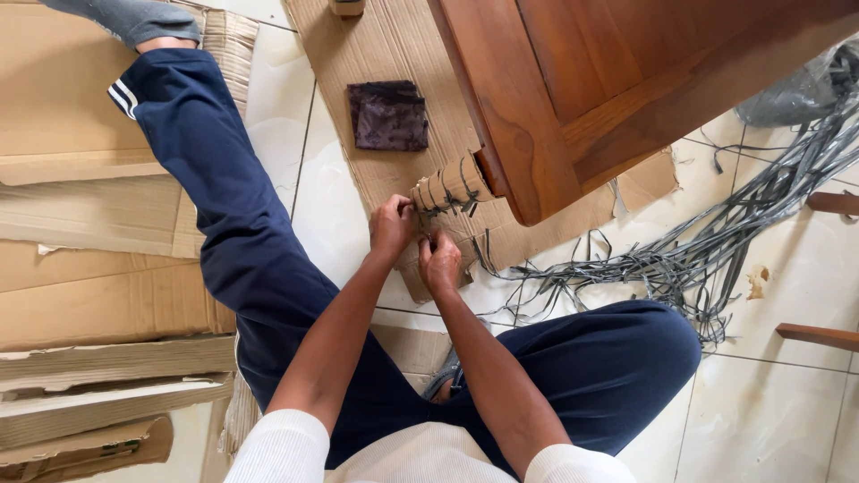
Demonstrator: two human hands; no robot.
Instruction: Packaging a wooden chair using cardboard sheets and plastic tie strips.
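I see one wooden leg wrapped in ribbed cardboard [450,186], tied with grey strapping [445,207], lying on the floor. My left hand [391,228] and right hand [439,261] each pinch the strapping below it. One dark square pad [387,115] lies flat on cardboard sheet [394,45].

two hands: left hand [391,225] and right hand [439,261]. one wooden furniture piece [617,80], with one cardboard-wrapped leg [450,186]. one dark square cloth [387,114]. one tangled heap of grey straps [716,241], too many to count. one grey plastic bag [801,89]. several flattened cardboard sheets [80,206] on the floor.
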